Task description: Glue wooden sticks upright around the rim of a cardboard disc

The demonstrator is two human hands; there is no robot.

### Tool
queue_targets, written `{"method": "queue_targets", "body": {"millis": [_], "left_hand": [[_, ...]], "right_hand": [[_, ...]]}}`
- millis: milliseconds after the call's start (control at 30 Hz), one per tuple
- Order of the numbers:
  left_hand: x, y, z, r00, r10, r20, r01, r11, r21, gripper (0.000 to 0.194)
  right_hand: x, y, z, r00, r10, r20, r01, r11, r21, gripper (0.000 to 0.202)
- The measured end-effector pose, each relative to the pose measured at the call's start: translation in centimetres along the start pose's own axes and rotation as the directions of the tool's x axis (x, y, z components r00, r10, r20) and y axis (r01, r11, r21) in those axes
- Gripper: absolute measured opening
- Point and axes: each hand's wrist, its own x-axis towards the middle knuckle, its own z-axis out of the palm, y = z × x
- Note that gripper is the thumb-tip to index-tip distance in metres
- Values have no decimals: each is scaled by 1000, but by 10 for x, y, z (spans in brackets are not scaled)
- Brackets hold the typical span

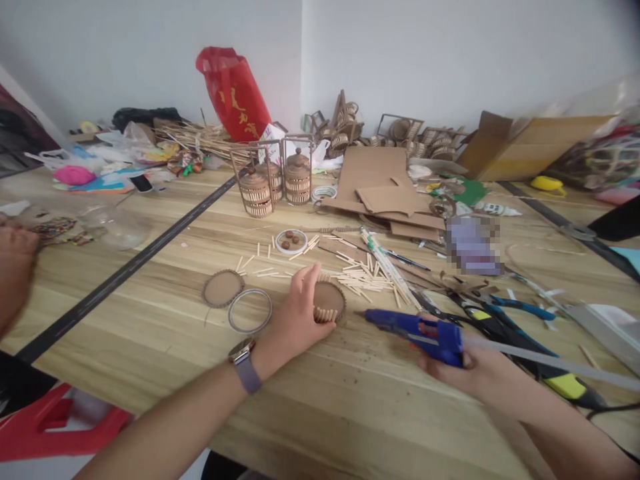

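Note:
My left hand (295, 312) is closed around the left side of a round cardboard base (330, 297) with short wooden sticks standing along part of its rim. In my right hand (465, 363) is a blue hot glue gun (415, 328), a long glue stick reaching out behind it. The nozzle points left, a short way from the base and apart from it. Left of my left hand lie a corded-edge cardboard disc (223, 288) and a pale ring (250, 311). Loose short wooden sticks (367, 277) are scattered just behind the base.
Small lidded baskets with handles (299, 177) stand further back, before a red bag (233, 93). Cardboard sheets (373, 170) lie behind the sticks. Pliers (525, 308) and cutters lie right, near the glue gun. Another person's hand (17, 267) shows at the left edge.

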Motion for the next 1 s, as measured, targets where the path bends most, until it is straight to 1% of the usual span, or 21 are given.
{"method": "queue_targets", "body": {"millis": [67, 167, 267, 333, 400, 500, 733, 1000], "left_hand": [[0, -1, 1, 1000, 16, -3, -16, 1000, 2, 107], [-1, -2, 1, 999, 37, -2, -37, 999, 0, 110], [-1, -3, 1, 999, 37, 4, -37, 999, -2, 112], [-1, -3, 1, 999, 36, 8, -36, 999, -3, 112], [-1, -2, 1, 999, 39, 12, -38, 999, -5, 111], [-2, -2, 1, 999, 40, 14, -40, 999, -4, 112], [-3, -4, 2, 999, 34, 7, -34, 999, -7, 113], [-2, -3, 2, 999, 39, 11, -39, 999, 3, 110]], "right_hand": [[4, 2, 3, 997, 76, -8, -75, 993, 94, 40], [8, 2, 12, 993, 115, 14, -115, 972, 206, 46], [9, 6, 21, 988, 139, -59, -122, 964, 237, 49], [9, 11, 26, 987, 135, -88, -114, 971, 209, 52], [9, 15, 29, 991, 117, -67, -107, 985, 137, 53], [8, 16, 32, 995, 88, -38, -86, 995, 40, 47], [8, 0, 44, 998, 26, -62, -27, 999, -17, 41], [8, -10, 49, 992, -45, -122, 37, 997, -70, 33]]}}
